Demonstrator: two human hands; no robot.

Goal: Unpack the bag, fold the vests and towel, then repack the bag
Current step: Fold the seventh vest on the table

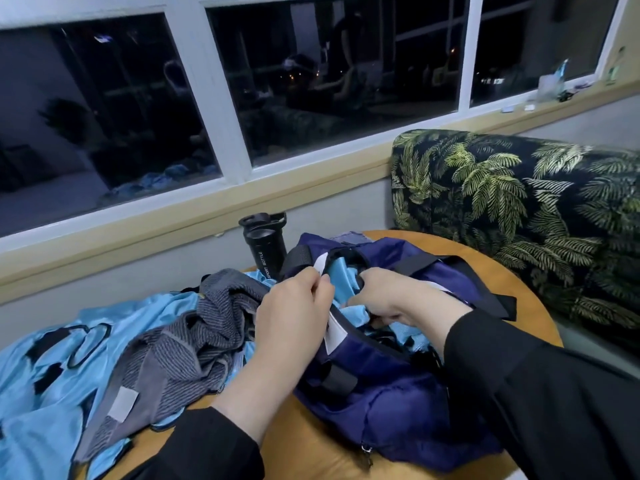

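A dark blue bag [391, 403] lies open on the round wooden table [318, 455]. My left hand [294, 306] pinches the near rim of the bag's opening by its white stripe. My right hand [391, 299] reaches into the opening and grips a light blue vest [346, 282] that is still inside. To the left of the bag a grey striped towel [180, 344] lies crumpled on top of more light blue vests [52, 372] with black markings, spread over the table's left side.
A black sport bottle [265, 245] stands behind the bag near the wall. A sofa with a palm-leaf pattern [519, 216] is close on the right. Dark windows and a sill run along the back.
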